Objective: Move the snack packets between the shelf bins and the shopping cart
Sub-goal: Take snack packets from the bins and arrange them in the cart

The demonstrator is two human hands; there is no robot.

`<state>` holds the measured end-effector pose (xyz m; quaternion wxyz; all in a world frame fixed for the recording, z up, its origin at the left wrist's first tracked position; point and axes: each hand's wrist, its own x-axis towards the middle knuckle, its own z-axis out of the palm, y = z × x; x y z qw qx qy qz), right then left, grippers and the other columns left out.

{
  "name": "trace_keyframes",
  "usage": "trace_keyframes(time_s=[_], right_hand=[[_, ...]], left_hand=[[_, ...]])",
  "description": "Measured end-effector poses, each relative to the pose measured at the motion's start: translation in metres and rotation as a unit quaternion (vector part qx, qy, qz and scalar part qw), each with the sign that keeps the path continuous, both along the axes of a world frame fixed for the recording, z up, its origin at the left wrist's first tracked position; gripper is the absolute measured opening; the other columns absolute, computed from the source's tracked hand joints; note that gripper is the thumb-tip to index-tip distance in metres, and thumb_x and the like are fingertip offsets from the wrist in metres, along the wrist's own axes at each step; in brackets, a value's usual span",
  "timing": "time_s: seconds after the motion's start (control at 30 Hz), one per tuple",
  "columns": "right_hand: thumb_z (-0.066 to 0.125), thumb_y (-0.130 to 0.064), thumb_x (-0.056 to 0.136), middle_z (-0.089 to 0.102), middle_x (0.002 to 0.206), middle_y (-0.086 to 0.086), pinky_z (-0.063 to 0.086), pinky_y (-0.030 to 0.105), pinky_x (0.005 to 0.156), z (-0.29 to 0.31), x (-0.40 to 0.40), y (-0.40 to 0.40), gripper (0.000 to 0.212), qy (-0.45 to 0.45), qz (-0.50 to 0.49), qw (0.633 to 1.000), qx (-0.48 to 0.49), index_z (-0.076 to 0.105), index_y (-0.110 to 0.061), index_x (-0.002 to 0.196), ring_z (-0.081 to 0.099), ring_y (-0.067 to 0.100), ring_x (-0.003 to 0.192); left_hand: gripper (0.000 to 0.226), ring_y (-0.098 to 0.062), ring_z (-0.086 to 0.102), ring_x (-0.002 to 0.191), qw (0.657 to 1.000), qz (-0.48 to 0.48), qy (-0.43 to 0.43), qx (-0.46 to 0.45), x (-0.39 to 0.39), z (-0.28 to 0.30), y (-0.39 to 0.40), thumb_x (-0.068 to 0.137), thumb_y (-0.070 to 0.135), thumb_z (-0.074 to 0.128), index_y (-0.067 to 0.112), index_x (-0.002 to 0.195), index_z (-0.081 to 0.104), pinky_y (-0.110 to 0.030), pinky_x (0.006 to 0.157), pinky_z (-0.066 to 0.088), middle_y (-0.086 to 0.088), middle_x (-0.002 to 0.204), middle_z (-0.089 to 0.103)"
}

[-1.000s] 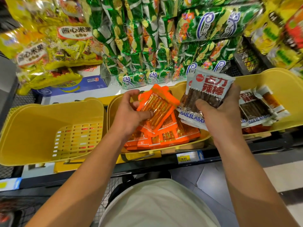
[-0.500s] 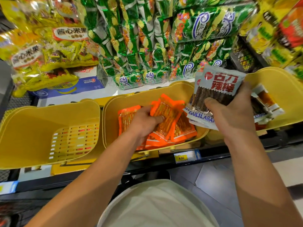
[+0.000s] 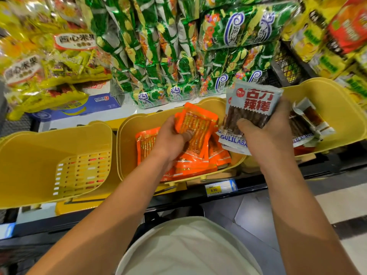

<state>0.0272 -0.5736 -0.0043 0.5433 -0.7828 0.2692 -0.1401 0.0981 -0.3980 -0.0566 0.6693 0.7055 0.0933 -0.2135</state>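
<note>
The left hand (image 3: 168,138) pinches a flat orange foil snack packet (image 3: 195,130), thumb on its front, over the middle yellow plastic shelf bin (image 3: 131,135), where more orange packets (image 3: 198,163) lie heaped, partly hidden by the wrist. The right hand (image 3: 266,132) grips a stack of grey-white snack packets with red lettering (image 3: 252,108); how many it holds is hard to tell. Behind it, similar packets (image 3: 307,120) lie in the right yellow bin (image 3: 337,108), mostly covered. The left yellow bin (image 3: 39,155) is cut by the frame edge. No shopping cart shows clearly.
</note>
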Motion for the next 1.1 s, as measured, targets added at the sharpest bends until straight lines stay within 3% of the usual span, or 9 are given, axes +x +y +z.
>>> trace_keyframes(time_s=[0.1, 0.23, 0.4, 0.57, 0.67, 0.77, 0.8, 0.93, 1.1], right_hand=[[0.07, -0.014, 0.088, 0.06, 0.118, -0.007, 0.043, 0.01, 0.07, 0.005, -0.001, 0.009, 0.069, 0.007, 0.028, 0.999, -0.043, 0.031, -0.025, 0.144, 0.059, 0.014, 0.101], [0.071, -0.016, 0.088, 0.057, 0.13, -0.004, 0.047, 0.036, 0.092, 0.011, -0.005, 0.019, 0.082, 0.003, 0.07, 0.995, -0.072, 0.022, -0.03, 0.152, 0.057, 0.019, 0.113], [0.071, -0.013, 0.089, 0.055, 0.133, -0.007, 0.042, 0.025, 0.087, 0.013, -0.002, 0.034, 0.085, 0.005, 0.132, 0.988, -0.076, 0.019, -0.032, 0.154, 0.053, 0.008, 0.108], [0.069, -0.017, 0.092, 0.049, 0.144, 0.0, 0.048, 0.037, 0.097, 0.01, -0.003, 0.055, 0.088, 0.015, 0.187, 0.979, -0.081, 0.011, -0.034, 0.155, 0.053, 0.022, 0.122], [0.068, -0.017, 0.092, 0.047, 0.146, -0.001, 0.047, 0.037, 0.097, 0.012, -0.007, 0.074, 0.086, 0.001, 0.208, 0.974, -0.089, 0.013, -0.032, 0.156, 0.053, 0.023, 0.124], [0.067, -0.018, 0.091, 0.049, 0.142, -0.003, 0.048, 0.045, 0.098, 0.019, -0.013, 0.099, 0.085, -0.01, 0.226, 0.971, -0.082, 0.014, -0.033, 0.156, 0.053, 0.022, 0.122], [0.067, -0.018, 0.091, 0.051, 0.139, -0.004, 0.05, 0.041, 0.096, 0.021, -0.015, 0.108, 0.084, -0.011, 0.234, 0.969, -0.075, 0.015, -0.033, 0.155, 0.055, 0.02, 0.118], [0.067, -0.015, 0.092, 0.058, 0.126, -0.014, 0.044, 0.003, 0.067, 0.03, -0.027, 0.152, 0.076, -0.014, 0.274, 0.961, -0.022, 0.022, -0.032, 0.152, 0.059, -0.006, 0.1], [0.068, -0.012, 0.091, 0.06, 0.113, -0.024, 0.047, 0.007, 0.071, 0.024, -0.059, 0.243, 0.068, -0.008, 0.361, 0.932, 0.011, 0.032, -0.033, 0.145, 0.057, -0.017, 0.094]], left_hand=[[0.04, -0.023, 0.071, 0.085, 0.997, 0.052, 0.015, -0.05, -0.004, 0.005, 0.017, 0.091, -0.008, 0.06, 0.011, 0.126, 0.057, -0.035, 0.065, 0.058, -0.007, 0.1, 0.072], [0.024, -0.018, 0.073, 0.069, 0.988, 0.104, 0.035, -0.111, -0.014, 0.018, 0.043, 0.094, -0.006, 0.057, 0.009, 0.111, 0.062, -0.03, 0.056, 0.057, -0.006, 0.084, 0.076], [0.026, -0.022, 0.073, 0.081, 0.985, 0.135, 0.008, -0.106, -0.033, 0.025, 0.07, 0.094, -0.005, 0.056, 0.016, 0.106, 0.066, -0.037, 0.065, 0.059, -0.006, 0.092, 0.076], [0.031, -0.021, 0.073, 0.085, 0.978, 0.175, -0.008, -0.114, -0.053, 0.027, 0.085, 0.096, -0.005, 0.054, 0.02, 0.112, 0.064, -0.038, 0.069, 0.06, -0.004, 0.096, 0.076], [0.032, -0.019, 0.073, 0.083, 0.971, 0.205, -0.021, -0.122, -0.065, 0.033, 0.101, 0.097, -0.004, 0.053, 0.021, 0.113, 0.064, -0.037, 0.067, 0.06, -0.003, 0.096, 0.076], [0.033, -0.021, 0.073, 0.088, 0.963, 0.235, -0.049, -0.125, -0.079, 0.04, 0.126, 0.097, -0.003, 0.053, 0.025, 0.11, 0.064, -0.041, 0.074, 0.06, -0.005, 0.102, 0.075], [0.033, -0.021, 0.073, 0.088, 0.959, 0.247, -0.061, -0.126, -0.084, 0.042, 0.137, 0.097, -0.003, 0.053, 0.025, 0.109, 0.065, -0.041, 0.074, 0.06, -0.004, 0.101, 0.075], [0.028, -0.018, 0.073, 0.085, 0.939, 0.308, -0.081, -0.128, -0.114, 0.047, 0.188, 0.097, -0.002, 0.053, 0.022, 0.108, 0.064, -0.037, 0.069, 0.061, -0.001, 0.096, 0.075], [0.03, -0.026, 0.072, 0.096, 0.912, 0.387, -0.084, -0.109, -0.186, 0.043, 0.281, 0.098, -0.001, 0.052, 0.015, 0.12, 0.063, -0.048, 0.085, 0.059, -0.008, 0.106, 0.074]])
